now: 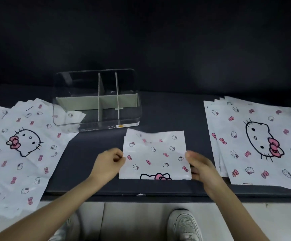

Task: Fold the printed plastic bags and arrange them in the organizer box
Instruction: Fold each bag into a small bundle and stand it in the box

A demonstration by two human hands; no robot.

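A white plastic bag [156,157] printed with cat faces and pink bows lies folded in half at the middle of the dark table. My left hand [109,162] pinches its left edge. At its right edge my right hand [199,165] grips the bag with curled fingers. The far flap of the bag is lifted and blurred. Behind it stands the clear organizer box [96,100] with grey dividers. A small folded printed piece shows through the box's left wall.
A fanned stack of flat printed bags [19,150] covers the table's left side and hangs over the front edge. Another stack [263,141] lies at the right. The table's front edge [141,194] runs below my hands; a white shoe [184,225] stands on the floor.
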